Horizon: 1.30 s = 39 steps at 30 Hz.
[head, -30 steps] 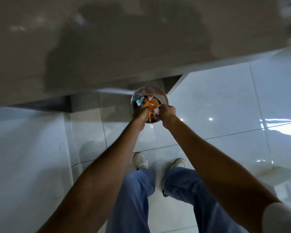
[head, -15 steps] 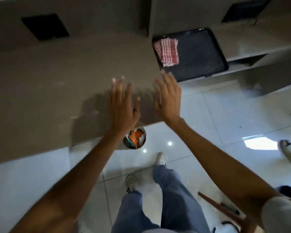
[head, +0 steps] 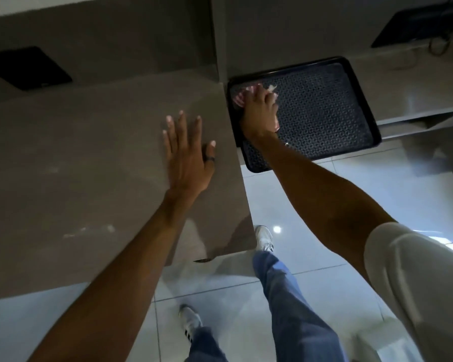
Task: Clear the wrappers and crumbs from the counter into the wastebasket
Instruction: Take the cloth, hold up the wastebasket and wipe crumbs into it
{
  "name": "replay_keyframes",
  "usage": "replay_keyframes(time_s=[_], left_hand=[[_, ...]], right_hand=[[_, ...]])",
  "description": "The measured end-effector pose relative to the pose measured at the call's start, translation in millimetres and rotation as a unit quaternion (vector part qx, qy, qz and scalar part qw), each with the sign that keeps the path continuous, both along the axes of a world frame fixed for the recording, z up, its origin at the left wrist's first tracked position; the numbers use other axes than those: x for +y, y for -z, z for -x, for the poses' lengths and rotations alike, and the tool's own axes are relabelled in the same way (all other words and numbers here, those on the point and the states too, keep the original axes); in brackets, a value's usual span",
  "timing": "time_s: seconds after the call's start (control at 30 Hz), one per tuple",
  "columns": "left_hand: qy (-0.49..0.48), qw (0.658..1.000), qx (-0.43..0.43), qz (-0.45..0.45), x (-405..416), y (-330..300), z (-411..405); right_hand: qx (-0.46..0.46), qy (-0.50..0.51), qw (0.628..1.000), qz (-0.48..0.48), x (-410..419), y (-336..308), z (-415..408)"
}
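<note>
Head view: the right hand (head: pixel 260 113) reaches onto the black tray (head: pixel 324 111) at far right, fingers curled over a red-checked cloth (head: pixel 239 96) — grip likely, not certain. The left hand (head: pixel 187 152) lies flat and empty on the brown surface (head: pixel 89 152). Only the wastebasket (head: pixel 203 260) rim peeks under the near edge — crumbs wiped blindly could land on the floor (head: pixel 351 194). No wrappers are visible.
</note>
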<state>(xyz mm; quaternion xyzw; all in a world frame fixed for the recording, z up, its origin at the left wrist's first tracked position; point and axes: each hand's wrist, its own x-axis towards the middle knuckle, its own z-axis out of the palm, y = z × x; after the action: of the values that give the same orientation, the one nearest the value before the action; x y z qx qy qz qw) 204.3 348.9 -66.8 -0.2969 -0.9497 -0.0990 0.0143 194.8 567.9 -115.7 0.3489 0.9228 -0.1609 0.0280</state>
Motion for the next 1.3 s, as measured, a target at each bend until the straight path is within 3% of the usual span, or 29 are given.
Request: replay_keyframes(time_s=[0.1,0.23,0.3,0.43,0.53,0.63,0.7,0.77,0.83,0.93,1.03,1.07,1.13,1.17,1.2,1.3], left_hand=[[-0.028,0.999,0.019,-0.029,-21.3,-19.1,-7.9],[-0.073,0.994,0.063,-0.047,-81.9,-35.0,-37.8],[-0.068,0.995,0.059,-0.034,-117.5,-31.5,-56.3],[-0.039,0.999,0.029,-0.009,-170.9,-18.0,-84.6],[-0.012,0.998,0.040,-0.046,-199.5,-6.8,-111.4],[0.013,0.996,0.042,-0.074,-239.7,19.1,-157.9],[0.026,0.995,0.001,-0.093,-270.5,51.8,-190.1],[0.028,0.995,-0.057,-0.076,-298.9,98.6,-215.0],[0.024,0.992,-0.118,-0.031,-314.8,151.2,-223.1],[-0.002,0.976,-0.219,0.007,-307.7,254.1,-203.8],[-0.133,0.913,-0.385,-0.027,-273.9,348.2,-168.0],[-0.209,0.865,-0.450,-0.073,-261.5,375.6,-154.7],[-0.344,0.724,-0.566,-0.192,-243.3,416.0,-135.1],[-0.377,0.657,-0.609,-0.236,-238.6,427.5,-130.5],[-0.386,0.616,-0.633,-0.267,-237.7,429.3,-128.3],[-0.382,0.584,-0.646,-0.310,-251.2,392.2,-135.3]], right_hand=[[0.125,0.017,0.992,-0.017,-25.6,-40.8,-21.3],[0.265,-0.078,0.957,-0.090,-130.5,-80.8,-90.1],[0.227,-0.125,0.964,-0.059,-184.0,-80.0,-121.7],[0.026,-0.161,0.986,-0.022,-241.8,-57.6,-149.2],[0.119,-0.155,0.978,-0.072,-275.5,-49.1,-177.2],[0.216,-0.233,0.945,-0.079,-319.4,-19.0,-231.7],[0.160,-0.277,0.946,-0.059,-342.9,11.9,-270.1],[0.032,-0.283,0.959,-0.019,-355.9,55.8,-294.7],[-0.081,-0.232,0.968,0.038,-355.3,109.1,-299.7],[-0.113,-0.114,0.975,0.156,-341.1,210.7,-271.1],[-0.080,0.101,0.946,0.297,-326.0,307.6,-229.5],[-0.057,0.187,0.916,0.349,-322.5,335.4,-216.2],[-0.024,0.300,0.858,0.417,-317.9,377.3,-200.8],[-0.024,0.309,0.853,0.420,-316.7,388.4,-199.4],[-0.025,0.297,0.860,0.413,-316.6,392.5,-201.0],[-0.030,0.246,0.884,0.396,-327.4,357.1,-216.0]])
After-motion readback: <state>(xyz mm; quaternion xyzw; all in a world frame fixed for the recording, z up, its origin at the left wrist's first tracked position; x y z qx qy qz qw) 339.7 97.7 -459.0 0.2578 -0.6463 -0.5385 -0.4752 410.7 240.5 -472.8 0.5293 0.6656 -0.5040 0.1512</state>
